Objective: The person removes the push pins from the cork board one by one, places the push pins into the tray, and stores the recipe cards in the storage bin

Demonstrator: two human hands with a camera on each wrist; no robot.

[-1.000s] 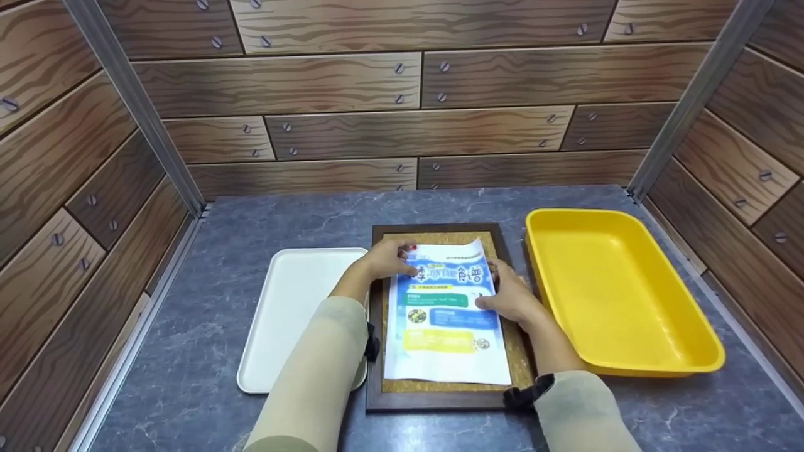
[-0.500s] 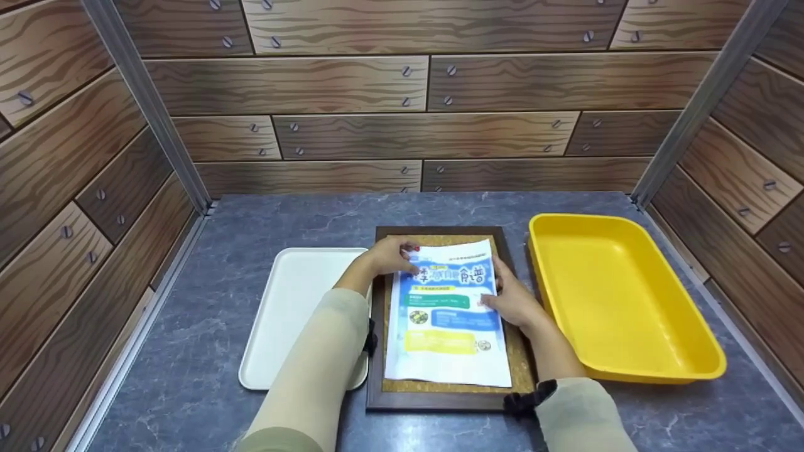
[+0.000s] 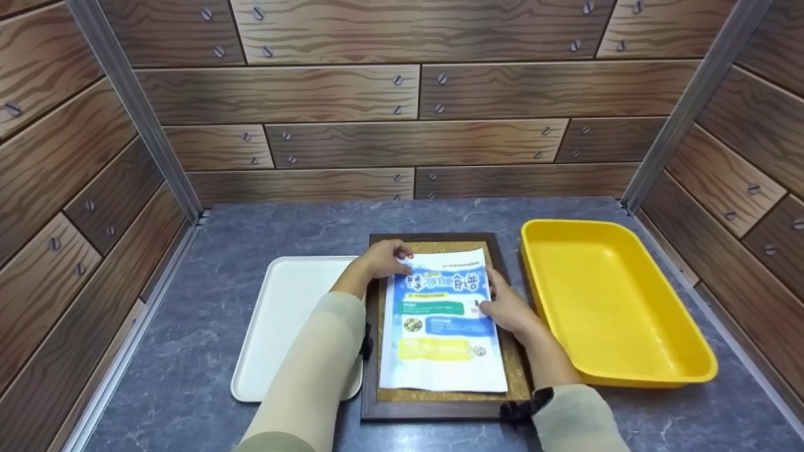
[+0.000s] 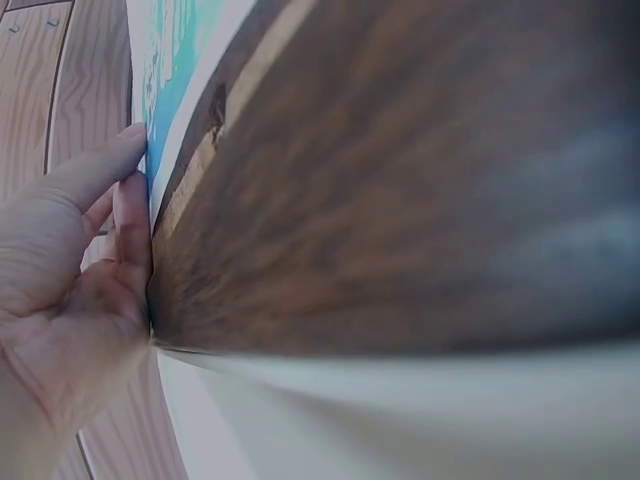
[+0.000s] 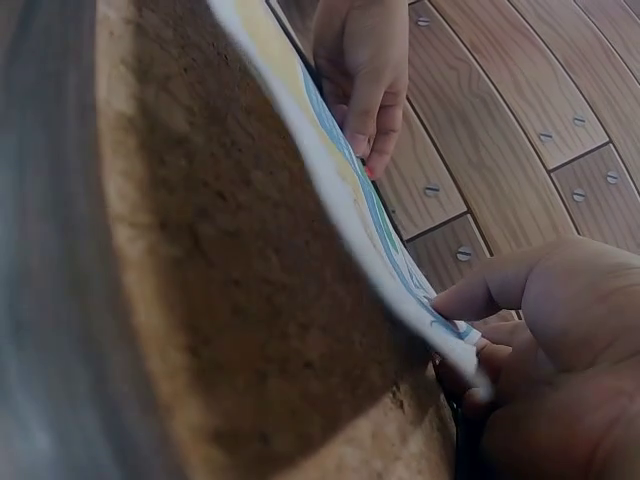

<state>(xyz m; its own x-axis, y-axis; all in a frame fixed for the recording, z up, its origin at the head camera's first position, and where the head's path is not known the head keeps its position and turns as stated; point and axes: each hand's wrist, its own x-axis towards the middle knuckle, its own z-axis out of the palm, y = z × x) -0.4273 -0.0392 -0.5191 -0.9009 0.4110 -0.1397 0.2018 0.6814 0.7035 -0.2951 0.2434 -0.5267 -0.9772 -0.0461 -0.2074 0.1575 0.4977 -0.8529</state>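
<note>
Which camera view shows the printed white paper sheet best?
The head view: the printed white paper sheet shows nearly whole, its coloured front facing up. The left wrist view shows only a slanted strip; the right wrist view, a narrow band.

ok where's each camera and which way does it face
Head: on the head, facing forward and down at the paper over a framed corkboard; left hand, right hand and sleeved arms show.
Left wrist: worn there, facing the paper's edge; the left hand shows.
Right wrist: worn there, facing across the corkboard; both hands show.
Head and right wrist views share both hands.
</note>
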